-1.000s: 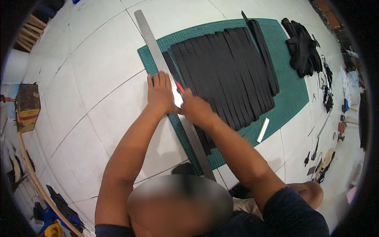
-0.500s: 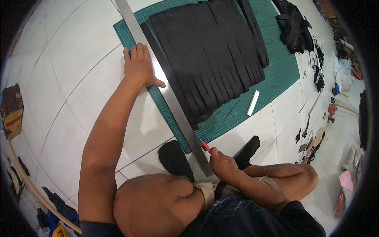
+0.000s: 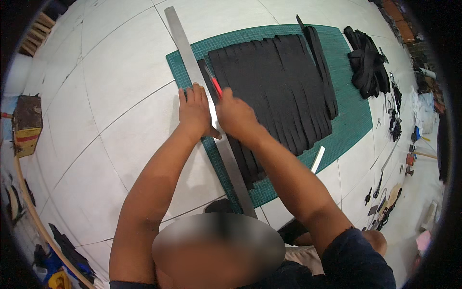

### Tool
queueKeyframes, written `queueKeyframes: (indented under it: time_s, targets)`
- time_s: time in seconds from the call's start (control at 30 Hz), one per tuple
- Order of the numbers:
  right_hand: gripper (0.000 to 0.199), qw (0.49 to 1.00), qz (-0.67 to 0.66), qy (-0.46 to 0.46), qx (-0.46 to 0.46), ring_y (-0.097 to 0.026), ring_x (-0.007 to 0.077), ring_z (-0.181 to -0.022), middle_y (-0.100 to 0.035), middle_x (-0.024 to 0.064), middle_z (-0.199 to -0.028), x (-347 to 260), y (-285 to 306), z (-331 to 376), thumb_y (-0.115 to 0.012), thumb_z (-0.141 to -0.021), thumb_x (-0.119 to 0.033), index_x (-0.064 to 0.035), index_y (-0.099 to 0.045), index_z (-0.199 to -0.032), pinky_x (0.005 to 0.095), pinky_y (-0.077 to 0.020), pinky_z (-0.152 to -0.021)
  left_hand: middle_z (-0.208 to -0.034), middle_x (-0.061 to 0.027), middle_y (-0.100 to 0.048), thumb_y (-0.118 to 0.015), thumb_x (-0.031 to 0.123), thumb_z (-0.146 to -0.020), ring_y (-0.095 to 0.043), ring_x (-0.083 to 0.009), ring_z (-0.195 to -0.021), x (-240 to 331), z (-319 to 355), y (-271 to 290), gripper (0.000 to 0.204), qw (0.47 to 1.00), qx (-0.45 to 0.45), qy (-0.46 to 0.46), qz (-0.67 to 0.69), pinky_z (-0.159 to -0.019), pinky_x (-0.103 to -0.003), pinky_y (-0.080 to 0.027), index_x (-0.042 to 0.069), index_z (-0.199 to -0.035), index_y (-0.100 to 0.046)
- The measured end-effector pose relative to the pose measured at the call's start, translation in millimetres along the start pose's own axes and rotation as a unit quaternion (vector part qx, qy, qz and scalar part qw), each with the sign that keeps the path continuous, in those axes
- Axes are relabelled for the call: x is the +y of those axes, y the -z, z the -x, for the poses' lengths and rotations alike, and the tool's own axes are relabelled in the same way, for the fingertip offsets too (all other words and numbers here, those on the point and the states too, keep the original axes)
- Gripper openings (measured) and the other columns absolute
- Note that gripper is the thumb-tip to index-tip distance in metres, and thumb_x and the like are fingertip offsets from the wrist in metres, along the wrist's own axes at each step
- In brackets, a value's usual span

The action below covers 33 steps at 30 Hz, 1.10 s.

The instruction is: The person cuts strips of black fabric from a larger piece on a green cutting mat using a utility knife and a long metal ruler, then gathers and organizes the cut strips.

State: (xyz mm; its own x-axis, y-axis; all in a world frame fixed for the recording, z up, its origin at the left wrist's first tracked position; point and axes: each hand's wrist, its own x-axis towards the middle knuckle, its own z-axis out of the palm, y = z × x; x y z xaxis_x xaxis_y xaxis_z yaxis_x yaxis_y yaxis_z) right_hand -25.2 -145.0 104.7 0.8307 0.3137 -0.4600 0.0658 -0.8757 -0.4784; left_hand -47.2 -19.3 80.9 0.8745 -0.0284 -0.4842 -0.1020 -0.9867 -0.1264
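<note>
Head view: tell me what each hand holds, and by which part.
The right hand holds a red cutter by the rear of its handle. The left hand grips nothing; it lies over the middle stretch of the metal ruler.

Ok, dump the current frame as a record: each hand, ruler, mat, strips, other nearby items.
left_hand: left hand, fingers spread, on metal ruler
right_hand: right hand, gripping red-handled cutter
ruler: along mat's left side, far end past the mat
mat: green cutting mat, on tiled floor
strips: black strips, side by side on mat
nearby: white bar, partly behind right forearm; black bundle, right
</note>
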Motion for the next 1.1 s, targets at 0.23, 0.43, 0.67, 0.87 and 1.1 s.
queueKeyframes:
  time_s: [0.23, 0.43, 0.67, 0.87, 1.1]
  targets:
    - [0.043, 1.000, -0.008, -0.009, 0.009, -0.064, 0.0435, -0.110, -0.064, 0.0296, -0.115, -37.8, -0.4, -60.8, -0.054, -0.097, -0.029, 0.0059, -0.045, -0.120, 0.0506, -0.0480, -0.097, -0.159, -0.0204, -0.023, -0.079, 0.079, -0.049, -0.021, -0.0375, -0.147, -3.3, -1.0, 0.2, 0.145, 0.999, -0.025, -0.015, -0.031, -0.120, -0.054, -0.011, 0.004, -0.157, -0.019]
    - [0.042, 1.000, -0.007, 0.014, 0.010, -0.063, 0.0443, -0.111, -0.064, 0.0305, -0.116, -35.1, 2.5, -76.2, -0.055, -0.096, -0.028, 0.0044, -0.047, -0.121, 0.0502, -0.0476, -0.098, -0.158, -0.0200, -0.023, -0.078, 0.081, -0.049, -0.020, -0.0383, -0.147, -1.4, -1.5, 1.5, 0.143, 0.999, -0.004, -0.025, -0.023, -0.120, -0.054, -0.011, 0.004, -0.156, -0.023]
    - [0.039, 0.999, 0.005, 0.000, -0.037, -0.065, 0.0461, -0.107, -0.066, 0.0305, -0.111, -7.5, -6.9, -18.1, -0.058, -0.092, -0.023, 0.0045, -0.050, -0.118, 0.0521, -0.0499, -0.094, -0.157, -0.0218, -0.025, -0.081, 0.078, -0.046, -0.023, -0.0377, -0.146, -5.6, -2.8, -7.7, 0.147, 1.000, 0.024, -0.004, -0.012, -0.120, -0.052, -0.013, -0.004, -0.153, -0.023]
    - [0.034, 1.000, 0.001, -0.012, -0.028, -0.065, 0.0477, -0.102, -0.065, 0.0333, -0.107, -23.3, 26.1, -8.8, -0.050, -0.095, -0.020, 0.0043, -0.044, -0.117, 0.0539, -0.0501, -0.089, -0.157, -0.0208, -0.026, -0.081, 0.079, -0.046, -0.025, -0.0369, -0.146, -2.8, -2.0, -1.3, 0.149, 1.000, 0.020, -0.004, -0.003, -0.120, -0.053, -0.012, -0.007, -0.152, -0.022]
    - [0.045, 1.000, -0.013, -0.027, 0.010, -0.063, 0.0442, -0.112, -0.064, 0.0320, -0.115, -44.1, 9.2, -58.1, -0.058, -0.094, -0.030, 0.0052, -0.045, -0.119, 0.0509, -0.0479, -0.099, -0.159, -0.0188, -0.023, -0.075, 0.084, -0.050, -0.020, -0.0377, -0.147, -4.7, 2.7, -3.0, 0.142, 0.999, 0.003, -0.013, -0.036, -0.120, -0.054, -0.010, 0.007, -0.157, -0.023]
